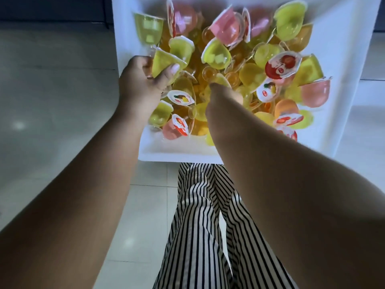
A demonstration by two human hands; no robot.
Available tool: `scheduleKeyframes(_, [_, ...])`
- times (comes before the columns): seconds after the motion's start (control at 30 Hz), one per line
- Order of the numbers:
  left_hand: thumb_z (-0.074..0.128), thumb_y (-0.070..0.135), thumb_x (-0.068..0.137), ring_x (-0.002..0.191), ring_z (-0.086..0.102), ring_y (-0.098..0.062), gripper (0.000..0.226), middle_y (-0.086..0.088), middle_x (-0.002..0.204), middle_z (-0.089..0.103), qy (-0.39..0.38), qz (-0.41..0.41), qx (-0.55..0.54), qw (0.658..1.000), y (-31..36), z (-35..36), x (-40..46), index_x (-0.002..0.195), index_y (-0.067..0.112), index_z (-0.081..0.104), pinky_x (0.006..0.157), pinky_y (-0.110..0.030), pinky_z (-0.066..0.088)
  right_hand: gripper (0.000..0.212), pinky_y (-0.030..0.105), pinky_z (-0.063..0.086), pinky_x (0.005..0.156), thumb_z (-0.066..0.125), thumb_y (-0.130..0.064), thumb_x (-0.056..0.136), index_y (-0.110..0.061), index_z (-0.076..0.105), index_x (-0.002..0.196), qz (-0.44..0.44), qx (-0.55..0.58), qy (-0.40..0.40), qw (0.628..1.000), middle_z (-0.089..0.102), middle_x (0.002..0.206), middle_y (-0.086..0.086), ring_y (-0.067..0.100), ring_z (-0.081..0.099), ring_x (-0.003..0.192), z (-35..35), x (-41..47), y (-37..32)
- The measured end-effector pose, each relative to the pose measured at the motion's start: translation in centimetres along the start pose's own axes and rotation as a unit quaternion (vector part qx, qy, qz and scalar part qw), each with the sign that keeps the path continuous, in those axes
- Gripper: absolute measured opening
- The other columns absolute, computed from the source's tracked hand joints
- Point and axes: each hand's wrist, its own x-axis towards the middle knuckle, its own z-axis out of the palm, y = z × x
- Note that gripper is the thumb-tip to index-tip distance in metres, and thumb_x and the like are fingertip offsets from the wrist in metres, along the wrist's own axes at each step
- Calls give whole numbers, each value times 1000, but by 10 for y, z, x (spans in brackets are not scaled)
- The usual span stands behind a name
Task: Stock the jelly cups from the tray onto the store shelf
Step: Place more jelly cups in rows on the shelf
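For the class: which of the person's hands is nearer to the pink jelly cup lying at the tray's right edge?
Right. The right hand reaches into the middle of the pile, left of the pink jelly cup. The left hand is at the tray's left edge, gripping a green cup.

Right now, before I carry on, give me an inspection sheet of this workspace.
Surface: white tray, standing on a pale tiled floor.
Job's things: jelly cups, green, yellow, pink and orange, heaped loose in the tray; shelf not in view.
Clutter: nothing seen.
Grips: left hand closed on a green jelly cup; right hand reaching into the heap, blurred, its grip unclear.
Cables: nothing seen.
Surroundings: striped trousers below the tray.
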Motion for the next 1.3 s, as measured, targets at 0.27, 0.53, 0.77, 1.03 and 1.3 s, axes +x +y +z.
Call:
scheduleKeyframes(0.27, [76, 49, 54, 100, 64, -38, 62, -22, 109, 65, -98, -57, -227, 967, 47, -33, -43, 102, 12, 64, 86, -47, 53, 52, 18, 54, 78, 71, -16, 81, -1, 50, 126, -98, 68, -120, 986, 59, 113, 10, 13, 61, 84, -41, -80, -30])
scheduleKeyframes(0.53, [61, 13, 85, 85, 67, -14, 8, 3, 88, 69, -49, 45, -325, 943, 183, -142, -107, 88, 20, 61, 87, -31, 53, 7, 15, 53, 81, 61, -5, 86, -7, 66, 90, -294, 42, -314, 902, 69, 84, 3, 6, 66, 79, -80, -255, -128])
scheduleKeyframes(0.77, [69, 15, 80, 99, 65, -17, 22, 1, 102, 68, 42, 206, -326, 921, 299, -268, -178, 100, 21, 60, 89, -33, 53, 22, 27, 52, 89, 64, -4, 82, -6, 59, 103, -468, -2, -388, 794, 66, 92, 2, 17, 65, 94, -109, -424, -188])
scheduleKeyframes(1.03, [63, 14, 83, 87, 66, -8, 15, 5, 94, 67, 140, 344, -342, 863, 389, -400, -221, 96, 22, 60, 80, -24, 54, 23, 30, 50, 90, 65, 0, 80, -20, 63, 91, -640, -17, -391, 661, 68, 87, -5, 16, 64, 92, -110, -564, -234])
scheduleKeyframes(1.3, [70, 23, 80, 96, 62, -13, 16, 4, 99, 64, 215, 372, -241, 870, 453, -498, -146, 89, 26, 58, 92, -34, 50, 24, 23, 53, 78, 68, -4, 79, -11, 65, 102, -734, -27, -277, 619, 68, 86, -3, 12, 65, 80, -16, -635, -303])
